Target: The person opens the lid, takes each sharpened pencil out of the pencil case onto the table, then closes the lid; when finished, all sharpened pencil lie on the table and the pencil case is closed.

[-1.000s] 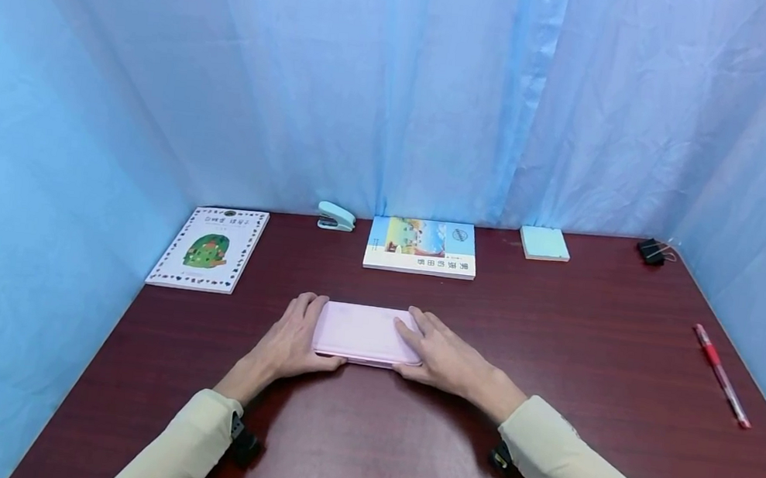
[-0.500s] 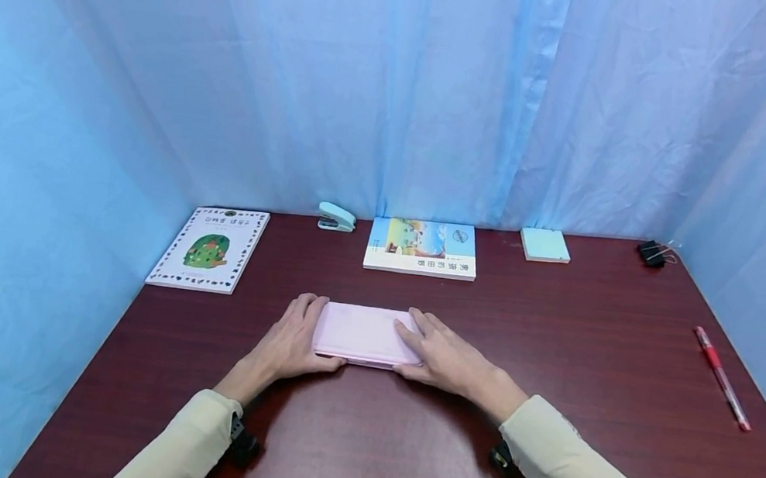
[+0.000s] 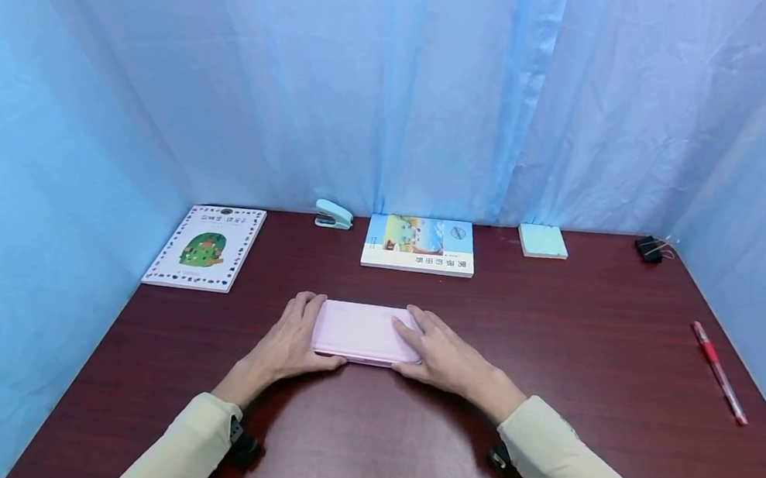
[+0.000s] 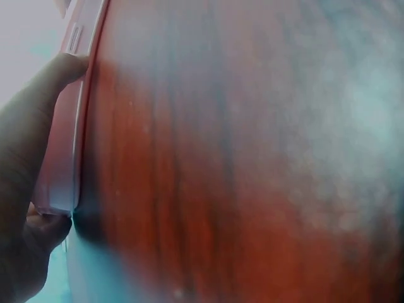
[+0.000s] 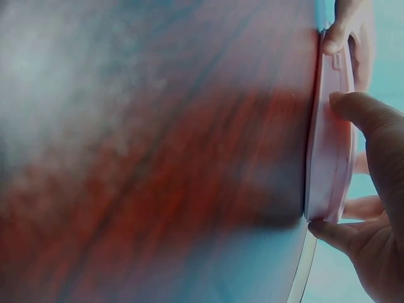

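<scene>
A flat pink pencil case (image 3: 361,330) lies on the dark red-brown table, long side facing me. At its left end my left hand (image 3: 289,342) grips it, thumb along the front side and fingers around the far left corner. My right hand (image 3: 446,355) holds the right end, with the thumb on the front side and one finger resting on the lid. The left wrist view shows the left thumb pressing the front wall of the pencil case (image 4: 63,145). In the right wrist view, fingers of the right hand (image 5: 372,183) touch its end and front wall. The lid is down; the inside is hidden.
Along the back lie a white picture book (image 3: 205,248), a mint stapler (image 3: 333,215), a blue-and-white book (image 3: 419,244), a pad of pale green notes (image 3: 542,242) and a black binder clip (image 3: 650,249). A red pen (image 3: 719,372) lies at the right edge. Blue curtains (image 3: 399,85) surround the table.
The hands and pencil case keep the same places on the table. Only the head view has shifted very slightly.
</scene>
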`<state>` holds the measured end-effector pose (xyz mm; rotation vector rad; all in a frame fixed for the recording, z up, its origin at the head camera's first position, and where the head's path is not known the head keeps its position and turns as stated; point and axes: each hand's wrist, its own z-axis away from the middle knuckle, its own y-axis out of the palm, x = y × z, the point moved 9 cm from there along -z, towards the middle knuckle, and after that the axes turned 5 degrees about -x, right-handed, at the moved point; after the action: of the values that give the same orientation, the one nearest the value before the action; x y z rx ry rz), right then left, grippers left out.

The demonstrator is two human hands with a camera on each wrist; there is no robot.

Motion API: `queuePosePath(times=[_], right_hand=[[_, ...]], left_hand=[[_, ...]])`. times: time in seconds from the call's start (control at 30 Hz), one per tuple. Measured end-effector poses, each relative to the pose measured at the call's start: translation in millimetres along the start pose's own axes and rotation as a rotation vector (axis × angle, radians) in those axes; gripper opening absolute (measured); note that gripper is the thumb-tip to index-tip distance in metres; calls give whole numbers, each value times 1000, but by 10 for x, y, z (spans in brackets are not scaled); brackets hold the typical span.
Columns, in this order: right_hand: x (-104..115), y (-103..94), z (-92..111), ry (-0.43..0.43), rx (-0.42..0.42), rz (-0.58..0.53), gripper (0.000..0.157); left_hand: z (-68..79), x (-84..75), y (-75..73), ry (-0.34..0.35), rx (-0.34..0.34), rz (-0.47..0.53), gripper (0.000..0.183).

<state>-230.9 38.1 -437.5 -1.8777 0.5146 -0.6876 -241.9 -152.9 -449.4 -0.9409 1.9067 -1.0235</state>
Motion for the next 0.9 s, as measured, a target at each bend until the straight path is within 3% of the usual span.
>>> queuePosePath(times=[0.33, 0.9], right_hand=[[14, 9, 7, -14, 10, 24, 65], [9, 9, 5, -35, 27, 39, 64]], left_hand=[[-4, 51, 53, -111, 86, -9, 100], [-15, 50, 37, -116, 73, -9, 101]])
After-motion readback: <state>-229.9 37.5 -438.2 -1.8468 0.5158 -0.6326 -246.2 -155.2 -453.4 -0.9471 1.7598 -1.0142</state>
